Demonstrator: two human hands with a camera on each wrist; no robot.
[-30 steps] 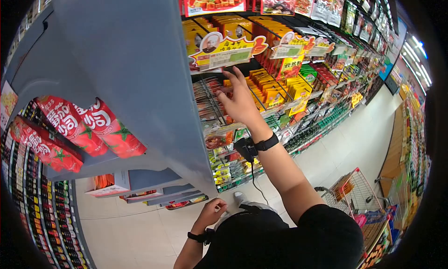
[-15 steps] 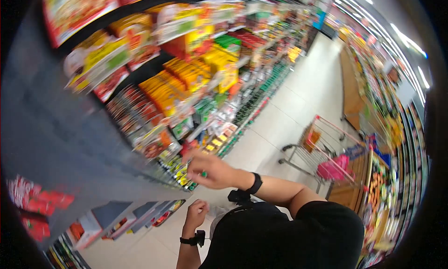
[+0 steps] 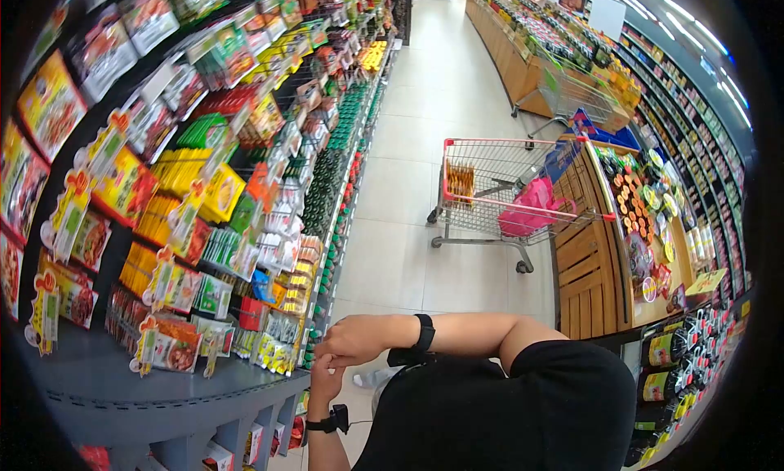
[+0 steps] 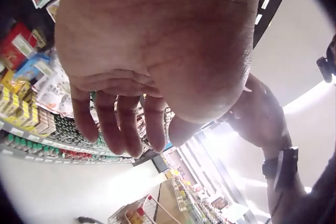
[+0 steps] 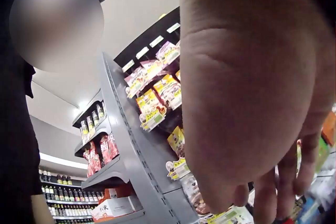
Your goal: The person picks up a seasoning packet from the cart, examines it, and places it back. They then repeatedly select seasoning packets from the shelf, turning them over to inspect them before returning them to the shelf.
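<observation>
Supermarket aisle, both hands drawn in at chest height beside the packet shelves (image 3: 204, 185).
Right hand (image 3: 357, 340) lies across the left hand (image 3: 325, 381), touching it; a judgement: they meet there to pass or check something small, though nothing shows. Fingers (image 4: 121, 129) of both hang loosely bent, holding nothing visible. A shopping cart (image 3: 506, 193) stands well apart.

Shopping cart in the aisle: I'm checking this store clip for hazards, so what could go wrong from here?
The shopping cart stands unattended out in the aisle, apart from the person; someone could bump it or it might roll. The right hand and left hand are drawn in front of the chest, close to the shelf edge, so a turn could knock hanging packets loose.
</observation>
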